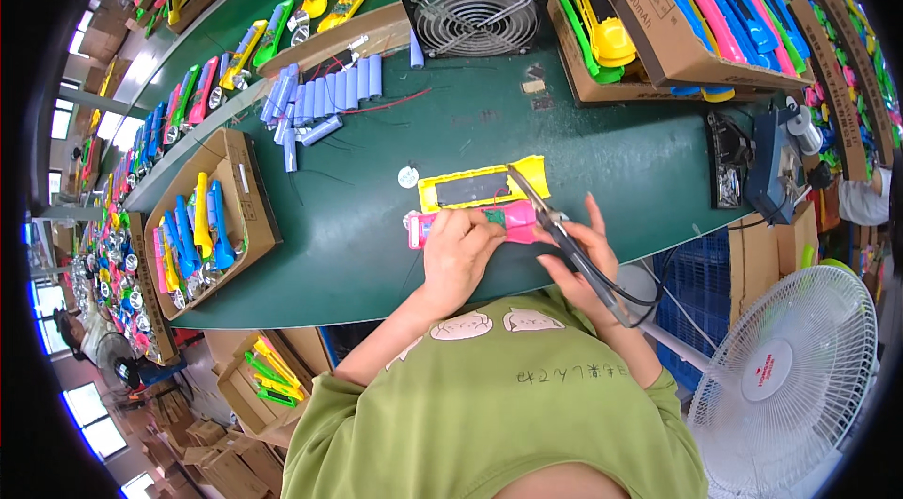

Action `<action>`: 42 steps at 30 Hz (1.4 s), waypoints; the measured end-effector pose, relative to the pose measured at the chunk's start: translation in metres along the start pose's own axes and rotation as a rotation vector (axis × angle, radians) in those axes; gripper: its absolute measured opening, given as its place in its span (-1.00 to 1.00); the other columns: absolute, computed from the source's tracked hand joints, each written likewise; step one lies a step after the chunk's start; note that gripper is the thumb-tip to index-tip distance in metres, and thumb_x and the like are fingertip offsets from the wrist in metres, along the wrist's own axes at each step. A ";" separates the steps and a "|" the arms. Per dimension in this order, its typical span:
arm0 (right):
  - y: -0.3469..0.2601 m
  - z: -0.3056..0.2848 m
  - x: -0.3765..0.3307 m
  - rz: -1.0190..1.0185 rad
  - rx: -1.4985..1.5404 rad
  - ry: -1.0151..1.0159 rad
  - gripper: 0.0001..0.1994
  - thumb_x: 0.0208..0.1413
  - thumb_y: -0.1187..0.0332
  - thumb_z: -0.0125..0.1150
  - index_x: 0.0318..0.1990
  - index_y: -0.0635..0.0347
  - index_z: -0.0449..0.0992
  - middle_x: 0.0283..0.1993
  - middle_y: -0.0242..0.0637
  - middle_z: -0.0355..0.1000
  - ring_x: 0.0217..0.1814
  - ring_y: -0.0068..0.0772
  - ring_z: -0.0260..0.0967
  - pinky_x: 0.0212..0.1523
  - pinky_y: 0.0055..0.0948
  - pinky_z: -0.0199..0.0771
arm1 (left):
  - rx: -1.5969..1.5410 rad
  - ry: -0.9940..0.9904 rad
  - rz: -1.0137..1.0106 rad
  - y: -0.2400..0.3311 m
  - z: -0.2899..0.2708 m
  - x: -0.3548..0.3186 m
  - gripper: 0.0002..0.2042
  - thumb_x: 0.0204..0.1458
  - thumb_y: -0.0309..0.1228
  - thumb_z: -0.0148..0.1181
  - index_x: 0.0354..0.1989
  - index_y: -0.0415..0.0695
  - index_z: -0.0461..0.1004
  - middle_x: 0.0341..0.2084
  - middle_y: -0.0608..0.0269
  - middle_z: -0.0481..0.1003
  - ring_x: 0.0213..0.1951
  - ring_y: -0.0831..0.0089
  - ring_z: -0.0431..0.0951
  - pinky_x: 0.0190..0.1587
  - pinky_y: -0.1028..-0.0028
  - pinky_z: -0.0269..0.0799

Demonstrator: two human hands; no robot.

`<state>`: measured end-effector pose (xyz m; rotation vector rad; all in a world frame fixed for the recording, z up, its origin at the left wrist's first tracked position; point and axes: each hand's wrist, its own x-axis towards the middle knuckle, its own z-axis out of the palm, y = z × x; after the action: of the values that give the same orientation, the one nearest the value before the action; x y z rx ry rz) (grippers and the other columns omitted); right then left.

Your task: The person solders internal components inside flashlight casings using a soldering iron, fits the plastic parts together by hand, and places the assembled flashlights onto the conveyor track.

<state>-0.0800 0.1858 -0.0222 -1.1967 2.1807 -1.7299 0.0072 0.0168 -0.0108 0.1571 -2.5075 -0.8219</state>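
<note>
Pink flashlight casing lies flat on the green bench, just at the bench's near edge in front of the person, with a small green circuit board showing in its open middle. Left hand rests palm down over the casing's left half, fingers curled onto it and pressing it to the bench. Right hand is closed around a soldering iron, gripped like a pen, its tip reaching toward 11 o'clock over the casing's right end. Touching the casing at 12 o'clock lies a yellow casing half with a dark panel in it. A small round disc sits at 10 o'clock of it. Farther off at 11 o'clock lies a row of pale blue battery cells, and at 12 o'clock stands a black extractor fan. A soldering station stands at 3 o'clock, well apart from the hands
</note>
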 end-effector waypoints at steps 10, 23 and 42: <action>-0.006 0.010 -0.041 0.367 0.369 0.422 -0.80 -0.08 0.54 0.14 -0.25 0.38 0.36 -0.20 -0.11 0.38 -0.41 -0.52 0.44 0.11 -0.10 0.21 | -0.172 -0.100 -0.327 0.005 -0.017 0.004 -0.89 -0.32 -0.65 0.23 -0.56 -0.23 0.45 -0.32 0.18 0.34 -0.33 0.38 0.42 -0.37 0.48 0.37; -0.010 0.019 -0.038 0.472 0.558 0.440 -0.77 -0.07 0.60 0.13 -0.20 0.42 0.34 0.05 0.04 0.14 -0.42 -0.47 0.44 -0.35 -0.57 0.48 | -0.109 -0.168 -0.299 0.002 -0.019 0.008 -0.91 -0.32 -0.64 0.20 -0.59 -0.25 0.43 -0.36 0.21 0.36 -0.44 0.42 0.39 -0.44 0.52 0.32; -0.009 0.012 -0.037 0.396 0.483 0.410 -0.80 -0.07 0.60 0.13 -0.24 0.45 0.36 0.04 0.05 0.18 -0.43 -0.40 0.46 -0.36 -0.55 0.52 | -0.078 -0.231 -0.267 0.002 -0.022 0.016 -0.90 -0.36 -0.64 0.20 -0.62 -0.27 0.42 -0.39 0.13 0.36 -0.33 0.23 0.44 -0.33 0.38 0.36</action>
<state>-0.0437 0.1994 -0.0318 -0.2958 1.8265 -2.2570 0.0042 0.0027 0.0127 0.3981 -2.7016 -1.0981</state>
